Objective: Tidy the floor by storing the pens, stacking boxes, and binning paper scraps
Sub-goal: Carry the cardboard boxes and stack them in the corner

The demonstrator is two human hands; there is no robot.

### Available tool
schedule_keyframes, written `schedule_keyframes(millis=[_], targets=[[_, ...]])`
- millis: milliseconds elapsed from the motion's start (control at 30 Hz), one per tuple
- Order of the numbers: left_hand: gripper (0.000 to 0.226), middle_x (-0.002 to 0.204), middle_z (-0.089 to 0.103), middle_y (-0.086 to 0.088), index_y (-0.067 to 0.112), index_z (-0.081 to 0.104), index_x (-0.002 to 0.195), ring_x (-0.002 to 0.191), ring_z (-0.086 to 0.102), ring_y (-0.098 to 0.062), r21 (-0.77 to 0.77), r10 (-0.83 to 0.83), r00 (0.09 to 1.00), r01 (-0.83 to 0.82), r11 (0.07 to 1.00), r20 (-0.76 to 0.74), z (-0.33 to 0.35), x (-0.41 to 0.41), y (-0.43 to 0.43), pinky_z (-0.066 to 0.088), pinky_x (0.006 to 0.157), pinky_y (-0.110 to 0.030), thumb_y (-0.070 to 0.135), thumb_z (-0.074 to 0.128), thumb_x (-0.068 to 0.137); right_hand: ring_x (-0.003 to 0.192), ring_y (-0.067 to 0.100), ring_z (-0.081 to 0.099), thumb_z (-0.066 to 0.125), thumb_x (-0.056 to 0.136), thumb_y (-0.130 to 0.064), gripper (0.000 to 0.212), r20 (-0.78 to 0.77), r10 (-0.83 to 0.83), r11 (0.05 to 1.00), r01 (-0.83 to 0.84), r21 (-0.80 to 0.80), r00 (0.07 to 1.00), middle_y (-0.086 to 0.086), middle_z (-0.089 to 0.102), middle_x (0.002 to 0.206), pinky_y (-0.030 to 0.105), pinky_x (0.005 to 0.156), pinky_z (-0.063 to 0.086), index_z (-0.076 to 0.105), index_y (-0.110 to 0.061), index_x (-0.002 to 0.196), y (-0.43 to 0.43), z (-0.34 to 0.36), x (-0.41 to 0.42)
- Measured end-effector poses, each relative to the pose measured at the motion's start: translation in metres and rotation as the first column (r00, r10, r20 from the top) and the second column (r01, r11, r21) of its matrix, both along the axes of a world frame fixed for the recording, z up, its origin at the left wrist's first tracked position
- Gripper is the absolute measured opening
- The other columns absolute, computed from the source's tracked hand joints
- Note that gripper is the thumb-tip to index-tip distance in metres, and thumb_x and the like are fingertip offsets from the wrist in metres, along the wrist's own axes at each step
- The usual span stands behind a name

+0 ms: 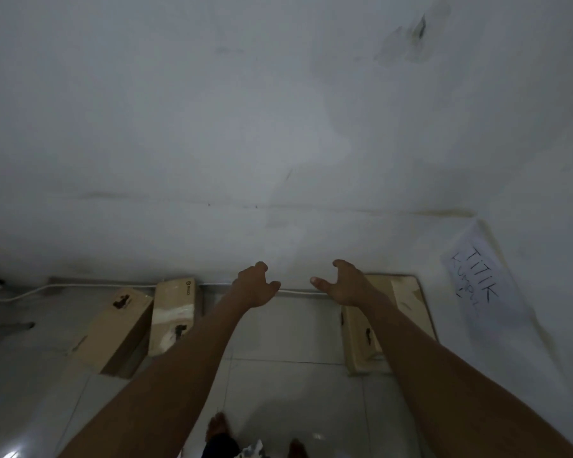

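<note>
Dim room: white wall (pixel 278 110), pale tiled floor (pixel 278 375).

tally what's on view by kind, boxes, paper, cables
cardboard boxes: 3 (left box, middle box, right box, partly behind an arm)
handwritten paper sheet: 1
white cable: 1
total: 5

White paper sheet (pixel 483 279) on pale wall (pixel 278 127), right of right hand (pixel 348 285): black handwritten capitals "TITIK". Fainter second line beneath looks like "KUMPUL", last letters unsure.
Tan cardboard box (pixel 174 312) just left of left hand (pixel 255 285): small round logo with tiny word near top edge, too small to read.
Dark printed marks on same box, on brown cardboard box (pixel 113 332) further left, and on flat beige box (pixel 407 312) below right hand: illegible.
</note>
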State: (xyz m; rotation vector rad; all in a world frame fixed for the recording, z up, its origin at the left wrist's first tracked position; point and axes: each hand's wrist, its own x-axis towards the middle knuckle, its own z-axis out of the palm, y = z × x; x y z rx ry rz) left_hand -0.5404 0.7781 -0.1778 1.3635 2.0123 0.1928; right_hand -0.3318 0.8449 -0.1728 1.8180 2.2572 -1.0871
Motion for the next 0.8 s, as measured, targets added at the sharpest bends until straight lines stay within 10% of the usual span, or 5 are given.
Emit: schedule_keyframes(millis=[400,800], targets=[[0.043,0.119,0.060,-0.020,0.003,0.049,0.118,0.108,0.059,-0.034,0.019,0.069,0.997,-0.069,0.997,-0.019,-0.010,-0.140,-0.083,0.047,0.086,-0.035,0.035,0.057,0.090,0.141,0.030,0.030,0.055,0.084,-0.064,0.094,0.040,0.106,0.994,-0.106,-0.004,0.994,0.013,0.025,0.156,0.043,0.113,0.030,0.022,-0.006,0.150,-0.054,-0.007,-0.140],[0.057,0.138,0.048,-0.018,0.006,0.036,0.139,0.124,0.048,-0.033,-0.072,0.085,0.996,-0.086,0.994,-0.015,-0.033,-0.273,-0.141,0.042,0.099,-0.035,0.037,0.052,0.094,0.136,0.029,0.037,0.055,0.083,-0.066,0.091,0.033,0.097,0.995,-0.096,-0.037,0.995,0.013,0.033,0.152,0.040,0.109,0.036,0.027,-0.008,0.147,-0.129,-0.032,-0.259]])
